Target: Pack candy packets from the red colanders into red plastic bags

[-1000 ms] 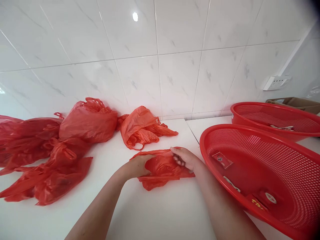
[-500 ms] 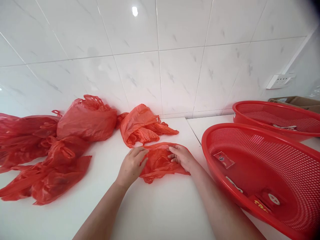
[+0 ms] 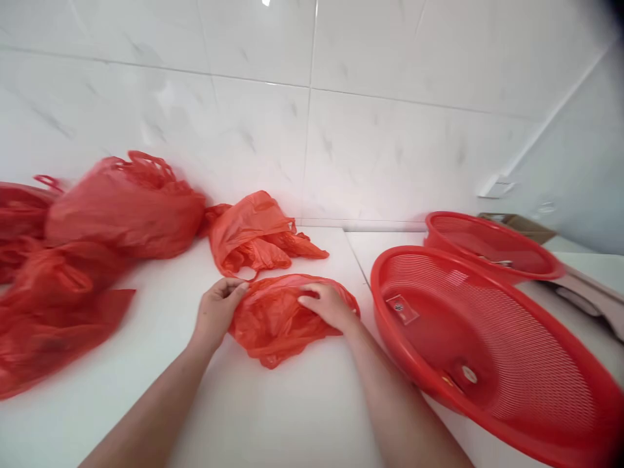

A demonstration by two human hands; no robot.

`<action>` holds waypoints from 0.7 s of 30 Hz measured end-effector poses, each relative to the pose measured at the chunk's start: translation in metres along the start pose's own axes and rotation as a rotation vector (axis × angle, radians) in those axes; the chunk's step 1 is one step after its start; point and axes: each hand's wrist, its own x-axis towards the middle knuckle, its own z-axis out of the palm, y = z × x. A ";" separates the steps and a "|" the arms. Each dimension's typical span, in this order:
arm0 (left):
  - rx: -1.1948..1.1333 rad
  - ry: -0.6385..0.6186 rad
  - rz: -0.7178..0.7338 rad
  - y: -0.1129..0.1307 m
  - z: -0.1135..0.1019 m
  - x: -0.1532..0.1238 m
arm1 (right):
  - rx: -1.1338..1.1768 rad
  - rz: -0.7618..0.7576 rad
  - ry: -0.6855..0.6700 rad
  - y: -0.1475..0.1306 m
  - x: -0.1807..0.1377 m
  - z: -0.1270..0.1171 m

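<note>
A crumpled red plastic bag (image 3: 277,318) lies on the white table in front of me, its mouth spread. My left hand (image 3: 217,312) pinches the left edge of this bag between thumb and fingers. Over the right part of the bag, my right hand (image 3: 329,305) rests with thumb and forefinger apart; its other fingers are partly hidden. Just behind lies another crumpled red bag (image 3: 251,227), which neither hand touches.
Several filled red plastic bags (image 3: 127,218) are heaped on the left. On the right stands a red plastic basket (image 3: 390,344) with a few small packets (image 3: 403,310) inside. Behind it are a second red basket (image 3: 433,227) and a cardboard box (image 3: 521,225). A tiled wall (image 3: 380,156) closes the back.
The view has turned and shifted to the right. My left hand has closed on the bag's left edge, and the bag is spread wider. My right hand stays at its right part.
</note>
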 end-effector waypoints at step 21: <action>0.054 0.044 -0.046 -0.003 -0.004 0.002 | -0.693 0.077 0.440 -0.099 -0.147 -0.133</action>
